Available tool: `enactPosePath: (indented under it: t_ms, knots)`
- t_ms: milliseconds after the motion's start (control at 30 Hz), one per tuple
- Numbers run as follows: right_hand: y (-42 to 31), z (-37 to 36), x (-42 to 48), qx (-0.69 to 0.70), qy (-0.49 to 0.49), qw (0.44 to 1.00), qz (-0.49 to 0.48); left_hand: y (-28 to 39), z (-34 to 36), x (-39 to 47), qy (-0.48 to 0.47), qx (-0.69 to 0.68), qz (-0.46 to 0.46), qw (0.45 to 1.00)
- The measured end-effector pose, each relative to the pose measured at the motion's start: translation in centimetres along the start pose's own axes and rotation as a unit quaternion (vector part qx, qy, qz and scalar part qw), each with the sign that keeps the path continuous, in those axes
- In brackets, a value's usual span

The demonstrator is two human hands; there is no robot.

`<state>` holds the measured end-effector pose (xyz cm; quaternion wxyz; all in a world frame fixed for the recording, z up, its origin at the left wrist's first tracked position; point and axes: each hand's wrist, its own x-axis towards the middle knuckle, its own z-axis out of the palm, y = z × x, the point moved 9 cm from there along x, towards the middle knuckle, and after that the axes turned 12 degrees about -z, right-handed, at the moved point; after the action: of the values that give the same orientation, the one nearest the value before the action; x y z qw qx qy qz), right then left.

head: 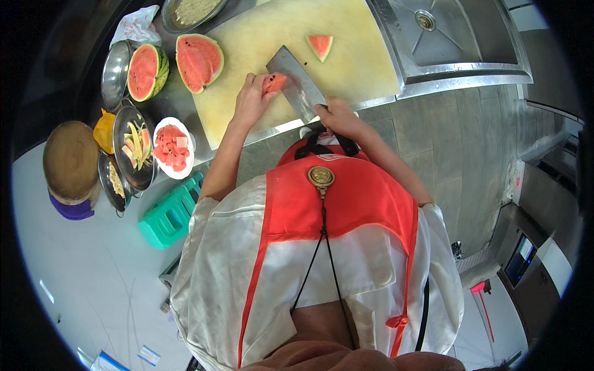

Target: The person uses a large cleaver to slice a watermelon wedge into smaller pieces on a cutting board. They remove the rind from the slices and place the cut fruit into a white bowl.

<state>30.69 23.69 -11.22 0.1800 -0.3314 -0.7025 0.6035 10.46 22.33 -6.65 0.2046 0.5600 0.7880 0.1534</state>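
Observation:
My left hand (pixel 250 103) holds a piece of watermelon flesh (pixel 274 83) above the yellowish cutting board (pixel 352 69). In my right hand (pixel 338 118) is the handle of a cleaver (pixel 299 81); its broad blade slants away from me, with the far end beside the melon piece. A small watermelon wedge (pixel 320 46) with rind lies on the board beyond the blade. At the board's left edge rests a large cut watermelon piece (pixel 198 62), and left of it a cut watermelon half (pixel 145 72). Red cubes fill a white bowl (pixel 187 169) at the near left.
A steel sink (pixel 457 44) adjoins the board on the right. On the left stand a metal bowl (pixel 113 76), a metal bowl with rinds (pixel 121 162), a smaller metal bowl (pixel 106 185) and a round wooden block (pixel 69 162). A teal plastic stool (pixel 162 222) is below the counter.

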Motion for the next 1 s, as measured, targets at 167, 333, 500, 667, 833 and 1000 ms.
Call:
enactPosePath:
  t_ms: [167, 333, 500, 667, 833, 1000]
  knots:
    - [0.9, 1.1, 0.2, 0.086, -0.018, 0.995, 0.048, 0.4, -0.2, 0.0, 0.006, 0.005, 0.009, 1.000]
    - [0.9, 1.5, 0.9, 0.109, -0.033, 0.993, 0.029, -0.9, 0.0, 0.8, -0.005, -0.016, 0.023, 1.000]
    - [2.0, 1.0, 0.9, 0.143, -0.035, 0.989, 0.021, -4.8, 2.2, 2.4, -0.184, -0.265, -0.110, 0.940]
    - [-0.9, -0.7, -0.1, 0.072, 0.019, 0.997, 0.039, -7.7, 2.1, 1.5, -0.217, -0.566, -0.198, 0.770]
    - [-4.1, -2.0, -1.5, -0.088, -0.050, 0.993, -0.064, -9.3, 1.9, -1.9, -0.236, -0.793, -0.128, 0.547]
    - [-4.9, 0.8, -2.1, -0.217, -0.194, 0.951, -0.100, -10.9, 1.2, -5.8, -0.130, -0.814, -0.166, 0.541]
